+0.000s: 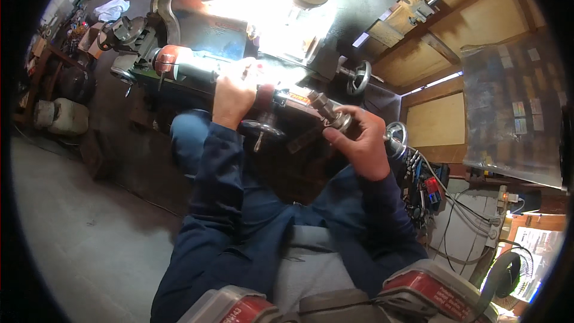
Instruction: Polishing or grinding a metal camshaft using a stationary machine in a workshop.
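My right hand (363, 140) has its thumb and fingers around the flanged end of a stepped metal cylinder (326, 107), held tilted at the front edge of a bench machine. My left hand (234, 93) is at the machine's bed, closed, its fingertips washed out by strong light. What those fingers hold, if anything, I cannot make out. Just left of this hand is a reddish rounded housing (174, 63) on the machine. Below and right of the left hand sits a dark handwheel (262, 130) with a crank handle.
A metal handwheel (359, 78) stands behind the cylinder, and another silver handwheel (396, 139) is beside my right wrist. Hand tools (427, 188) hang at the right. Wooden panels (436, 119) rise beyond. A fan (508, 272) stands lower right, a pale tank (61, 115) far left.
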`<state>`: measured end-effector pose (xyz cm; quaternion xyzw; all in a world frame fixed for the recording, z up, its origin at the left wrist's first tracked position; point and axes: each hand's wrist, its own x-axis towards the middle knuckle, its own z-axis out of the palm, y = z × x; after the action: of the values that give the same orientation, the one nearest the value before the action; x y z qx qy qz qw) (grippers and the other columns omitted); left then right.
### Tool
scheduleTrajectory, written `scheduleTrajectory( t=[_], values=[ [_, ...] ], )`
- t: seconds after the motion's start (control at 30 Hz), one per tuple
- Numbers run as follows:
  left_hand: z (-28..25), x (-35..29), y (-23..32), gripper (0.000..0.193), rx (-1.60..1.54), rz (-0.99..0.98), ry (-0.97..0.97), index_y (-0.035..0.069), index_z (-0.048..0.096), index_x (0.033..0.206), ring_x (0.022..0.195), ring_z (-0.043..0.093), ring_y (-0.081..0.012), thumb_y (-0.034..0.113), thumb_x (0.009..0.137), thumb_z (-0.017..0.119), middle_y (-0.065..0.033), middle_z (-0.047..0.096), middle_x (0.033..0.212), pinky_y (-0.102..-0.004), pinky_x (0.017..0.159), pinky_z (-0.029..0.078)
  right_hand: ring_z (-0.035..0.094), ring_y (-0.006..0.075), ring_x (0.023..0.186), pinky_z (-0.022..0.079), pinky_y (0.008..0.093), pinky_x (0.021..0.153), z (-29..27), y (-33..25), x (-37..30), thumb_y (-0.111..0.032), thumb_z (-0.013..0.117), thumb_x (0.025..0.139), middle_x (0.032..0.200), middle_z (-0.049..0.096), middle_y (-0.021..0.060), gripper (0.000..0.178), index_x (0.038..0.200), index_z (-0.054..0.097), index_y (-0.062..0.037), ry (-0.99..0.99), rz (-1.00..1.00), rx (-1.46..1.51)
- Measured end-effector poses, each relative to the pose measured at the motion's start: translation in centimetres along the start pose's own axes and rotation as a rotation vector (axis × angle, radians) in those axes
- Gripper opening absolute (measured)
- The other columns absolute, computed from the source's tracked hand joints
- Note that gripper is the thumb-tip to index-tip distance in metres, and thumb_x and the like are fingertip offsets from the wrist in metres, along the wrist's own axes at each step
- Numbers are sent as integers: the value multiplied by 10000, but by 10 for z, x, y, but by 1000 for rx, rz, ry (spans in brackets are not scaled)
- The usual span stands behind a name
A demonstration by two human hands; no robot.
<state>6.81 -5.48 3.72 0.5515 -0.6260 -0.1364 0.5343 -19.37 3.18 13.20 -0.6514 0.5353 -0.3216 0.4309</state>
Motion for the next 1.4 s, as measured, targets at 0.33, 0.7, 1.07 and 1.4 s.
scheduleTrajectory(
  t=[0.33, 0.7, 1.07, 1.4],
  values=[
    [-6, -19, -27, 236, -369, -210, -131, -31, 682, 959, 724, 667, -205, 201, 915, 694, -139, 700, 818, -334, 669, 513, 634, 310, 966, 506, 396, 854, 10, 18, 38, -153, 840, 692, 1047, 658, 122, 482, 1108, 613, -65, 215, -437, -628],
    [-5, -23, -36, 254, -528, -358, -45, -39, 695, 992, 792, 668, -191, 198, 902, 711, -149, 719, 876, -311, 724, 510, 608, 316, 976, 447, 420, 911, 27, 33, 57, -143, 848, 663, 1008, 656, 111, 500, 1101, 617, -76, 127, -515, -687],
    [-12, -22, -27, 243, -528, -443, -137, -42, 695, 1031, 832, 623, -115, 182, 939, 692, -60, 710, 918, -256, 760, 490, 607, 343, 940, 491, 421, 832, 33, 40, 61, -215, 865, 654, 1006, 649, 143, 536, 1100, 607, -68, 81, -384, -729],
    [-14, -21, -32, 333, -560, -561, -254, -29, 694, 1086, 897, 634, -143, 250, 908, 729, -88, 718, 986, -288, 828, 493, 614, 337, 915, 485, 420, 837, 29, 41, 60, -174, 841, 666, 946, 656, 141, 493, 1086, 604, -69, 72, -367, -688]
  ],
)
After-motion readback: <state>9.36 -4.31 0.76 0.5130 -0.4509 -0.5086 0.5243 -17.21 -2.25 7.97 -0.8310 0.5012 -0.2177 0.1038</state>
